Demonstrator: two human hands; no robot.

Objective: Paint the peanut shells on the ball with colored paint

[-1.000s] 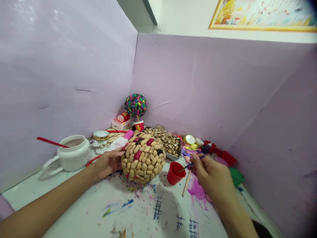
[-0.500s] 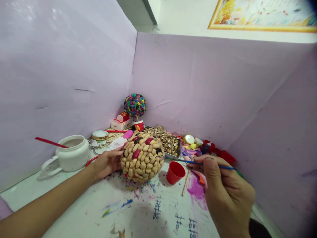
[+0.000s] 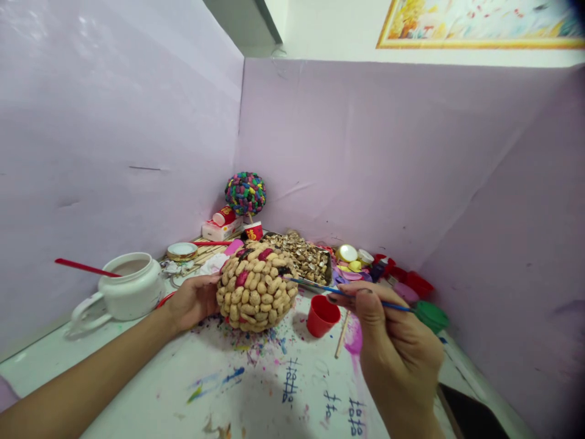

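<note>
Head: holds ball (image 3: 256, 296) on or just above desk (image 3: 150, 378), left of cup (image 3: 322, 323), in left hand (image 3: 194, 303) with fingers curved wide; pinches brush (image 3: 320, 287) in right hand (image 3: 395, 347) with fingers together. Dab lightly, keeping ball steady; points brush leftward at ball, with long axis near level; shows none on ball.

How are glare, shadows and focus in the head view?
Head view: glare spots the upper left of the glossy lilac wall panel; the top right corner is dark; a soft shadow lies on the paint-stained white table left of the small red plastic cup; the round tan peanut-covered ball looks fairly sharp, the yellow-bordered colourful picture washed out.
</note>
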